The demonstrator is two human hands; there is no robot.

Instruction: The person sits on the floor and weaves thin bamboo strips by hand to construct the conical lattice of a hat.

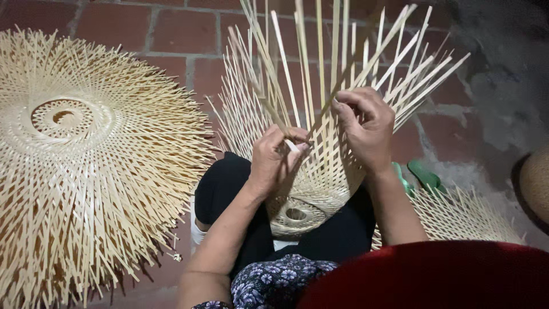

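Both hands, left hand (276,157) and right hand (366,129), pinch thin pale bamboo strips of a half-woven conical basket (320,171), its loose ends fanning upward over red brick floor (171,34).

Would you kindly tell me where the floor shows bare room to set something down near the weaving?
Bare brick floor shows along the top left, between the large woven stack and the upright strips of the half-woven basket. Grey concrete lies open at the upper right. It is crowded around the lap, where the left hand and right hand work the strips.
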